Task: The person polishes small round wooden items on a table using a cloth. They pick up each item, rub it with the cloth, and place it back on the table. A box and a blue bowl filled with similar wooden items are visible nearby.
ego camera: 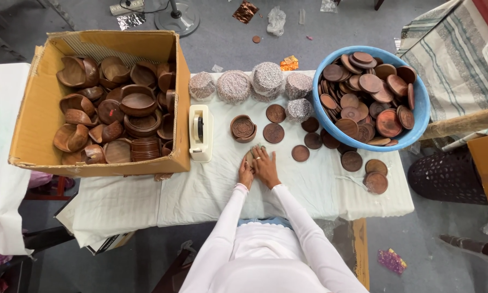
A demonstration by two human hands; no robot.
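Both hands meet over one small brown wooden piece [253, 154] on the white-clothed table [211, 190].

Left hand [246, 173] and right hand [265, 167] lie flat, pressing it — grip unclear — between the cream tape dispenser [200, 133] and loose round wooden lids [300, 153].

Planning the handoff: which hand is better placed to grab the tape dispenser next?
Probably left. The left hand lies on the dispenser's side; the tape dispenser stands left of both hands, beside the cardboard box. The right hand would have to cross over it.
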